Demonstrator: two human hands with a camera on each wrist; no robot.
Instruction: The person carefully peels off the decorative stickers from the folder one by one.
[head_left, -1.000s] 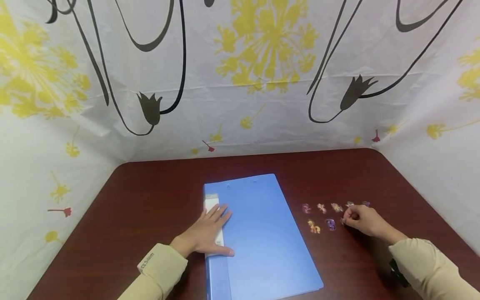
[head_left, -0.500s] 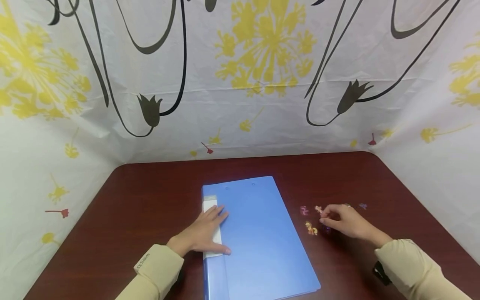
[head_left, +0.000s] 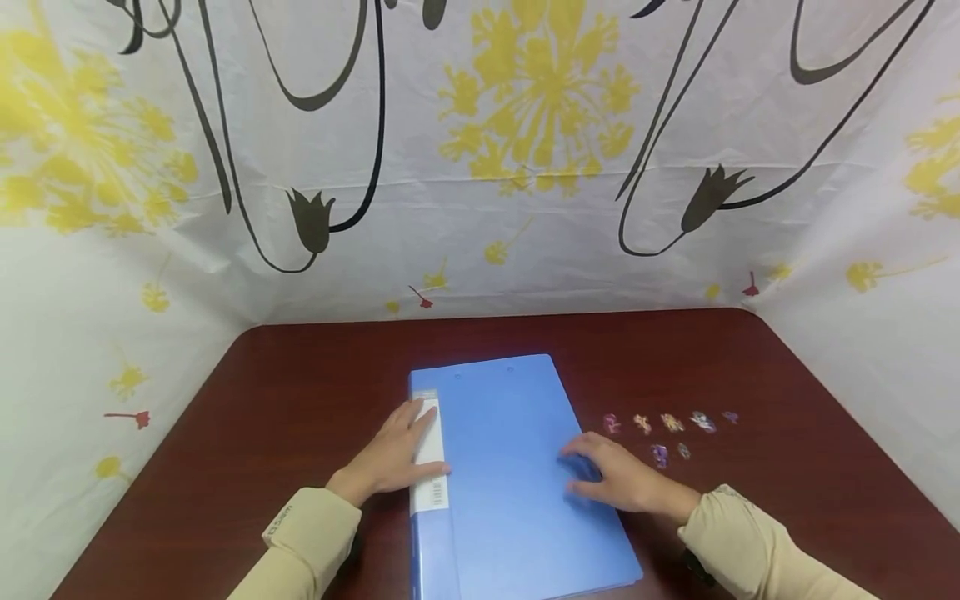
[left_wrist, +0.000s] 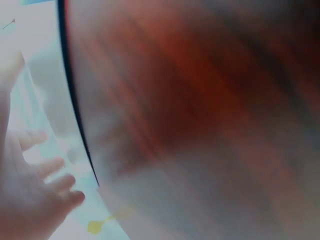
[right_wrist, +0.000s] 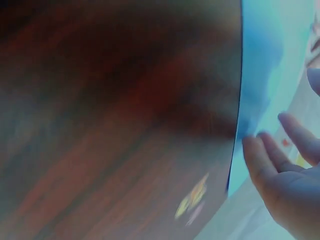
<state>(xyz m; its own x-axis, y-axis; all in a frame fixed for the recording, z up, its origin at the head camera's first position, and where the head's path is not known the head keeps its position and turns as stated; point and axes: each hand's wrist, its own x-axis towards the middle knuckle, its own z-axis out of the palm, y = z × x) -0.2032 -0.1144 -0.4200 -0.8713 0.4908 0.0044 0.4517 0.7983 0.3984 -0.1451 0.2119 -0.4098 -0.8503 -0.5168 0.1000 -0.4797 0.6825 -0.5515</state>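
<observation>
A closed blue ring binder (head_left: 510, 500) with a white spine label (head_left: 431, 450) lies on the table. Along its left side rests my left hand (head_left: 390, 450), fingers spread across the label. Above the binder's right half is my right hand (head_left: 618, 475), its fingers loosely bent and holding nothing visible; contact with the cover is unclear. To the right lie several small flat pony-shaped pieces in two rows, among them a pink one (head_left: 612, 423), a white and blue one (head_left: 702, 422) and a purple one (head_left: 659, 455). A yellow-orange piece (right_wrist: 192, 197) appears in the right wrist view.
The dark reddish-brown table (head_left: 315, 375) extends around the binder. A white curtain (head_left: 390, 275) with yellow and grey flower prints surrounds its far and side edges.
My right hand has moved left from the small pieces to over the binder's right half, and its pinched fingers have parted. The left hand stays at the spine, shifting slightly left.
</observation>
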